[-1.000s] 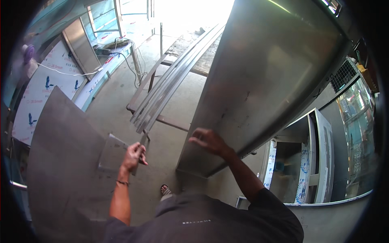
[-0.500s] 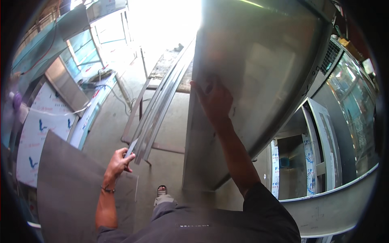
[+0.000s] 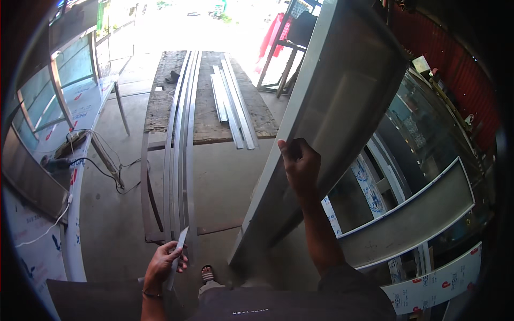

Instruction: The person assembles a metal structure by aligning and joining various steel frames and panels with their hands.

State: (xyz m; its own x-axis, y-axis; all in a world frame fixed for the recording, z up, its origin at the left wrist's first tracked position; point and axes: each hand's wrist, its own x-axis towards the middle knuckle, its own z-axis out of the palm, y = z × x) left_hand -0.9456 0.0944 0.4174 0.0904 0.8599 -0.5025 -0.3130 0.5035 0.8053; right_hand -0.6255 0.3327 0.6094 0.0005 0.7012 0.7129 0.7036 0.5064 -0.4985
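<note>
My left hand (image 3: 165,263) is closed on a short, thin, silvery metal strip (image 3: 182,237) that tapers at its upper end. It stands beside the near ends of several long metal profiles (image 3: 182,176). My right hand (image 3: 301,167) is curled at the long edge of a large, tilted stainless steel panel (image 3: 342,107), with the thumb against its folded rim. The fingertips are partly in shadow. The panel's lower corner comes down near my sandalled foot.
A worn wooden board (image 3: 206,99) carries the long profiles and some shorter metal channels (image 3: 233,101). Film-covered sheets and a corded power tool (image 3: 56,163) are on the left. Metal frames and a curved steel piece (image 3: 407,214) fill the right. A dark sheet (image 3: 96,297) lies near left.
The view has turned, bringing the wooden board into sight. The steel panel now slants, its top further right, with my right hand still at its edge. My left hand keeps the strip.
</note>
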